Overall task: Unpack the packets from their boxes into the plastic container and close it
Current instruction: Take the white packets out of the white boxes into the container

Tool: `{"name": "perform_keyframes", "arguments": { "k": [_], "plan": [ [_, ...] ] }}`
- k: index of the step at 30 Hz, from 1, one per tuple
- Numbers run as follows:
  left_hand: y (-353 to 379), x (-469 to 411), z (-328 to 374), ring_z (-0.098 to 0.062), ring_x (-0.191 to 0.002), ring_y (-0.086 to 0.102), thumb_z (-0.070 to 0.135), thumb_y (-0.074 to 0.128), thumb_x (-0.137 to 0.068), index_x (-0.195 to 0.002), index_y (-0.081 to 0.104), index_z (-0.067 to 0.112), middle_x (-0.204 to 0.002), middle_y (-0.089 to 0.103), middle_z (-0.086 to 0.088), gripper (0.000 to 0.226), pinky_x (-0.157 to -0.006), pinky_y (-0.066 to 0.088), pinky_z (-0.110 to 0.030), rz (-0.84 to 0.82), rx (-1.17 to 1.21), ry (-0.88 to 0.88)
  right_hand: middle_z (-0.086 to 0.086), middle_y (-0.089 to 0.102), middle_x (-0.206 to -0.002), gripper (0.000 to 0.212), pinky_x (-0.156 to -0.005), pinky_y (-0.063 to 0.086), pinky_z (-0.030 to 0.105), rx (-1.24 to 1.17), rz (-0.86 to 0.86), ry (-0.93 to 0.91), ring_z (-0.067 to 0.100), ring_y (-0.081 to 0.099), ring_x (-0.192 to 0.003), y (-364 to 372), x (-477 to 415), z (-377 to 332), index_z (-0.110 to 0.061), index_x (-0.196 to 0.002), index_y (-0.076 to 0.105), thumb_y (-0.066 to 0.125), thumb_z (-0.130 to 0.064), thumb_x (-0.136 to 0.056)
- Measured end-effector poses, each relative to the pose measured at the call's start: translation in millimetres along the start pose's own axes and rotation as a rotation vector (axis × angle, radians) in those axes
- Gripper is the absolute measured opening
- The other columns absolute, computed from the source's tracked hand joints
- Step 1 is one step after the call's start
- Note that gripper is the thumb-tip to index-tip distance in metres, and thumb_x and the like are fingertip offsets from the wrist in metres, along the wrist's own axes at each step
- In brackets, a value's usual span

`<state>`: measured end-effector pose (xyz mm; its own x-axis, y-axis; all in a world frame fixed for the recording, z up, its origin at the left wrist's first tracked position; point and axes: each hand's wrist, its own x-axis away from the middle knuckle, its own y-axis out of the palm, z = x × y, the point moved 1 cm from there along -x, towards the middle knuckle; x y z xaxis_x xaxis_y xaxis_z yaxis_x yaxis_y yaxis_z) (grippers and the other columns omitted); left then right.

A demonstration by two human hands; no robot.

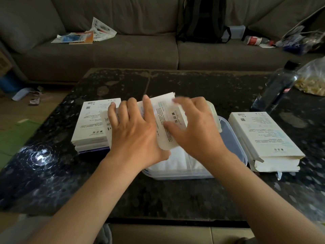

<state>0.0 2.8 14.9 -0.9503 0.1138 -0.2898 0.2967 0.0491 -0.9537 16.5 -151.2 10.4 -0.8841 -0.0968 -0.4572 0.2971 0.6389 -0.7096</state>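
Observation:
A clear plastic container (235,138) stands on the dark table, with white packets (177,162) lying inside it. Above its left part, both hands hold a stack of white printed packets (162,113). My left hand (135,127) lies over the stack with fingers spread and the thumb under its near edge. My right hand (191,127) grips the stack's right side, its fingertips blurred. A pile of white boxes (91,124) sits to the left. One white box (263,140) with an open near flap lies to the right.
A dark bottle (276,88) and a plastic bag of snacks (313,80) stand at the table's far right. A grey sofa (123,50) behind the table holds papers (82,35), a black backpack (202,20) and clutter.

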Motion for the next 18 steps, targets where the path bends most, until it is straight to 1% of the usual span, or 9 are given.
{"name": "perform_keyframes", "arguments": {
  "k": [1,2,3,5,8,12,14,16,18],
  "plan": [
    [0,0,1,-0.043,-0.133,0.028,0.074,0.063,-0.052,-0.154,0.012,0.002,-0.141,0.030,-0.025,0.135,-0.116,0.011,-0.061,0.003,0.006,-0.013,0.005,0.055,-0.111,0.037,-0.070,0.058,0.032,0.044,0.065,-0.107,0.020,0.057,-0.095,4,3,-2,-0.015,-0.121,0.069,0.077,-0.028,-0.087],
    [0,1,2,-0.043,-0.133,0.027,0.073,0.063,-0.054,-0.155,0.011,0.002,-0.141,0.029,-0.025,0.133,-0.117,0.010,-0.060,0.002,0.012,-0.025,0.009,0.060,-0.102,0.022,-0.064,0.058,0.037,0.088,0.111,-0.193,0.024,0.060,-0.086,9,6,-3,-0.010,-0.106,0.075,0.074,-0.024,-0.089],
    [1,1,3,-0.043,-0.134,0.026,0.072,0.062,-0.056,-0.155,0.010,0.003,-0.142,0.028,-0.025,0.131,-0.117,0.009,-0.060,0.001,0.018,-0.033,0.010,0.062,-0.094,0.017,-0.059,0.057,0.039,0.129,0.141,-0.247,0.025,0.060,-0.078,14,7,-4,-0.007,-0.095,0.077,0.070,-0.022,-0.091],
    [2,1,3,-0.043,-0.133,0.025,0.069,0.063,-0.059,-0.154,0.011,0.002,-0.141,0.028,-0.025,0.128,-0.117,0.008,-0.060,0.014,0.024,-0.042,0.010,0.063,-0.085,0.023,-0.053,0.054,0.040,0.178,0.144,-0.267,0.024,0.059,-0.070,20,7,-5,-0.006,-0.085,0.076,0.061,-0.023,-0.091],
    [4,1,3,-0.042,-0.131,0.024,0.066,0.063,-0.058,-0.154,0.014,0.003,-0.140,0.027,-0.025,0.126,-0.116,0.008,-0.060,0.028,0.025,-0.047,0.008,0.062,-0.082,0.024,-0.051,0.052,0.038,0.187,0.140,-0.245,0.022,0.057,-0.067,22,6,-6,-0.006,-0.081,0.073,0.058,-0.022,-0.090],
    [5,1,3,-0.043,-0.133,0.025,0.070,0.062,-0.057,-0.154,0.014,0.003,-0.141,0.027,-0.025,0.127,-0.116,0.011,-0.060,0.030,0.025,-0.028,0.009,0.060,-0.081,0.022,-0.050,0.046,0.033,0.188,0.146,-0.208,0.022,0.056,-0.066,24,7,-8,-0.005,-0.081,0.066,0.057,-0.020,-0.093],
    [4,1,3,-0.043,-0.133,0.025,0.071,0.062,-0.057,-0.154,0.013,0.003,-0.142,0.027,-0.025,0.129,-0.116,0.011,-0.061,0.026,0.030,-0.019,0.007,0.058,-0.086,0.019,-0.054,0.045,0.030,0.132,0.104,-0.144,0.020,0.054,-0.070,23,6,-9,-0.006,-0.086,0.061,0.055,-0.020,-0.097],
    [4,0,3,-0.043,-0.135,0.024,0.072,0.063,-0.057,-0.155,0.010,0.003,-0.143,0.025,-0.024,0.131,-0.116,0.009,-0.060,0.011,0.032,-0.015,0.002,0.055,-0.089,0.016,-0.057,0.042,0.022,0.041,0.050,-0.053,0.015,0.053,-0.074,19,3,-9,-0.010,-0.090,0.057,0.054,-0.021,-0.101],
    [4,-2,1,-0.043,-0.135,0.023,0.073,0.064,-0.054,-0.155,0.008,0.004,-0.142,0.024,-0.024,0.135,-0.117,0.009,-0.060,0.000,0.032,-0.013,-0.004,0.055,-0.088,0.015,-0.057,0.043,0.016,-0.064,0.011,0.063,0.013,0.056,-0.076,11,0,-8,-0.014,-0.090,0.054,0.051,-0.023,-0.102]
  ]
}}
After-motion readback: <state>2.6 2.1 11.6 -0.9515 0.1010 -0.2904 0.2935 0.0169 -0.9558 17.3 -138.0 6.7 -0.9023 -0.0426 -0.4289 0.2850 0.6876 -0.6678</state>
